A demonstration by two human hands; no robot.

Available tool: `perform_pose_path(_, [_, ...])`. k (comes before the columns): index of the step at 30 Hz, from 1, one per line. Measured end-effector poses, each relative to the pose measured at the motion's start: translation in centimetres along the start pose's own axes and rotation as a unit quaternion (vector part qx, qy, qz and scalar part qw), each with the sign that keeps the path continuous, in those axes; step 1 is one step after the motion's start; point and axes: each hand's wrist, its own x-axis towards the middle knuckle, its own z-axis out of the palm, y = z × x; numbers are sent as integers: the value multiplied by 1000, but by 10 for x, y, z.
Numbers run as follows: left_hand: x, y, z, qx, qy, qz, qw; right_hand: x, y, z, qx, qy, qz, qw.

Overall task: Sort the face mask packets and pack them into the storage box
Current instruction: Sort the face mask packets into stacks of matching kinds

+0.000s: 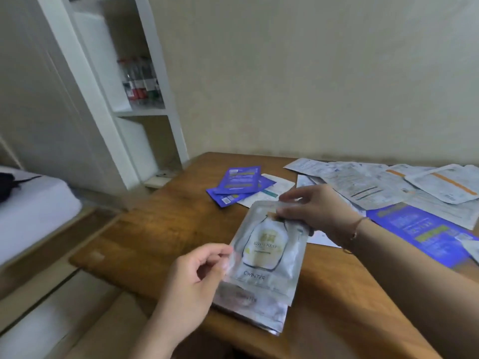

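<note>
Packet: silver packet (269, 244) with a pale jar printed on it, held up above the near left part of the table (160, 229), face toward the camera (probably so its label could be read for sorting).
Stack: a few more silver packets (256, 307) lay under it, fanned a little at the near end; whether they rested on the table or hung in the grasp could not be told.
Left hand: left hand (197, 278) pinched the packet's left edge between thumb and curled fingers, steadying it.
Right hand: right hand (313, 211) gripped the packet's far top edge, thumb in front and fingers behind, so the sheet stayed flat between two holds.
Blue pile: blue packets (239, 185) lay together at the far left of the table, overlapping, which read as one sorted kind set apart.
White pile: white packets (383, 185), some with an orange stripe, spread loosely across the far right, overlapping and apparently unsorted.
Blue sheet: one large blue packet (420, 229) lay on the right, just beyond the right wrist.
Box: no storage box showed anywhere in view, so packing looked not yet begun.
Stage: sorting, judged from the separate piles.
Surroundings: a white shelf (145, 112) with small bottles (141, 81) stood far left, a bed (31, 203) at the left edge.
</note>
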Motion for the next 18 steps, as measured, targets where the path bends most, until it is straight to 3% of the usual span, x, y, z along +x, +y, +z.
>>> perform_pose_path(6, [-11,-33,-7,172,17,21,985,9,25,31,-218,2,-34,975])
perform_pose_path(12, [-11,-34,-11,285,22,151,946,8,40,35,-278,22,-118,953])
perform_pose_path(15, [-5,-22,0,297,-35,177,938,-1,35,40,-335,32,-215,917])
perform_pose_path(18, [-4,-19,21,350,-125,158,915,-9,37,45,-391,-49,-260,882])
